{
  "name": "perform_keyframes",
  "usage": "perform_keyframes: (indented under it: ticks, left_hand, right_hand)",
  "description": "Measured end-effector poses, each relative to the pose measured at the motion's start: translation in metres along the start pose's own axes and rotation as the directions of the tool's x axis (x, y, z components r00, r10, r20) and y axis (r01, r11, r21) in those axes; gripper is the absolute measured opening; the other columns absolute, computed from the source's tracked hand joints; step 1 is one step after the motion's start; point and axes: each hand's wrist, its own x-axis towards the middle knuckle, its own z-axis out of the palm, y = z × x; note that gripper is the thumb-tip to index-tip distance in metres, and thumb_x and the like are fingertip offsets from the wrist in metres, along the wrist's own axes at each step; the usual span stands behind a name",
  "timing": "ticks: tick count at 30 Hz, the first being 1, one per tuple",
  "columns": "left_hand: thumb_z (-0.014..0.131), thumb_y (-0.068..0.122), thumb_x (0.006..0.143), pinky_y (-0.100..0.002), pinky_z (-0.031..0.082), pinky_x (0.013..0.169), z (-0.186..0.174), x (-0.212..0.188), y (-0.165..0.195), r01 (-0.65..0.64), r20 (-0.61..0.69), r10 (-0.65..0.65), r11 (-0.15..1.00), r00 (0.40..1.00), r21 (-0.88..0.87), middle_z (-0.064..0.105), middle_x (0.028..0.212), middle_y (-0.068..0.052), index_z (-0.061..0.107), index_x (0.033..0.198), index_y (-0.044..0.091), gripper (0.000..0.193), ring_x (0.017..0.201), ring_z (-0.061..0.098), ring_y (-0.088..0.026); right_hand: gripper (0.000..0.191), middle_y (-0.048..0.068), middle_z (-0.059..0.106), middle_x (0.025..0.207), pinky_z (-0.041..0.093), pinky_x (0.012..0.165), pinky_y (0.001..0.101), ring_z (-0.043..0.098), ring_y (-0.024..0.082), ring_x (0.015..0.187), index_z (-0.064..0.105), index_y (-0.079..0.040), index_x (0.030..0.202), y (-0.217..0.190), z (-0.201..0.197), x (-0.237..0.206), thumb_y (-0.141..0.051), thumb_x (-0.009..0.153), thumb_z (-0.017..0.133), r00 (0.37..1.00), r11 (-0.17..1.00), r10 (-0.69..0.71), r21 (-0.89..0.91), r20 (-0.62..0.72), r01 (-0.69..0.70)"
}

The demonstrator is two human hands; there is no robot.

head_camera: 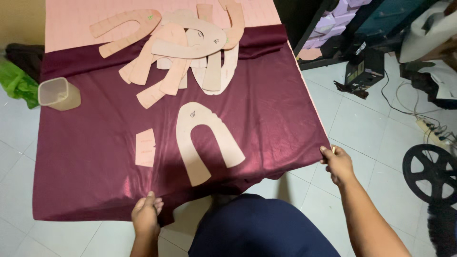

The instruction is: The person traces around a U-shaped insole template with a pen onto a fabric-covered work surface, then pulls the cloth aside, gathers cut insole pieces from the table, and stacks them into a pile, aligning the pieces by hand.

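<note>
A: Maroon fabric (266,119): our left hand (145,216) pinches its near edge; our right hand (337,164) grips the near right corner.

B: Confirmed. Cloth extends away from both hands across the pink table (71,24), long axis left to right. U-shaped card pattern (204,143) lies nearer our left hand; plastic cup (58,93) sits far left.

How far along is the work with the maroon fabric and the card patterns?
Done: maroon fabric covers the table; a U-shaped pattern and small piece lie on it. In hand: left hand and right hand grip its near edge. Left: the pattern pile is unplaced.
</note>
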Motion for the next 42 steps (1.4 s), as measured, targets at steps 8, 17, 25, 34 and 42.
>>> perform_keyframes:
  ticks: [8, 17, 25, 34, 42]
  left_hand:
    - [0.069, 0.027, 0.095, -0.035, 0.050, 0.064, -0.032, 0.017, 0.001, 0.164, 0.150, -0.207, 0.953, 0.967, 0.255, 0.069, 0.076, -0.013, 0.069, 0.083, 0.001, 0.029, 0.067, 0.063, -0.021]
    - [0.076, 0.026, 0.086, -0.051, 0.050, 0.096, -0.080, 0.057, 0.102, -0.192, -0.123, 0.859, 0.247, 0.497, 0.950, 0.064, 0.121, -0.022, 0.066, 0.115, -0.002, 0.042, 0.116, 0.058, -0.039]
    - [0.068, 0.018, 0.097, -0.048, 0.060, 0.093, -0.165, 0.110, 0.129, -0.187, -0.586, 0.214, 0.976, 0.782, 0.108, 0.054, 0.135, -0.028, 0.032, 0.146, -0.014, 0.068, 0.115, 0.065, -0.039]
    - [0.059, 0.039, 0.107, -0.034, 0.055, 0.073, -0.180, 0.100, 0.135, 0.163, -0.396, -0.202, 0.978, 0.896, -0.130, 0.067, 0.108, -0.018, 0.059, 0.122, -0.007, 0.049, 0.092, 0.067, -0.028]
    - [0.056, 0.039, 0.110, -0.037, 0.053, 0.075, -0.178, 0.094, 0.127, 0.150, -0.479, -0.059, 0.977, 0.876, 0.153, 0.069, 0.099, -0.018, 0.062, 0.116, -0.009, 0.048, 0.090, 0.067, -0.026]
  right_hand:
    - [0.035, 0.000, 0.064, 0.087, 0.038, 0.054, 0.0245, 0.056, 0.009, 0.071, 0.065, -0.001, 0.119, 0.017, -0.005, 0.005, -0.022, 0.093, 0.074, 0.993, 0.998, -0.027, 0.060, -0.112, 0.034]
    - [0.049, 0.026, 0.068, 0.122, 0.052, 0.091, 0.0464, 0.067, 0.040, 0.106, 0.073, 0.003, 0.125, -0.004, 0.016, 0.007, -0.030, 0.091, 0.084, 0.793, 0.582, -0.595, -0.750, -0.130, 0.314]
    - [0.070, 0.023, 0.065, 0.136, 0.050, 0.105, 0.0436, 0.065, 0.036, 0.123, 0.064, 0.001, 0.142, -0.036, 0.075, 0.008, -0.036, 0.085, 0.082, 0.855, 0.550, -0.501, -0.715, 0.129, 0.430]
    - [0.077, 0.023, 0.050, 0.152, 0.043, 0.113, 0.0432, 0.052, 0.036, 0.137, 0.063, 0.000, 0.140, -0.040, 0.069, 0.020, -0.042, 0.079, 0.082, 0.855, 0.513, -0.501, -0.751, 0.132, 0.416]
    - [0.080, 0.020, 0.040, 0.162, 0.036, 0.117, 0.0424, 0.041, 0.033, 0.147, 0.057, -0.003, 0.146, -0.042, 0.068, 0.010, -0.041, 0.080, 0.081, 0.885, 0.574, -0.456, -0.729, 0.095, 0.374]
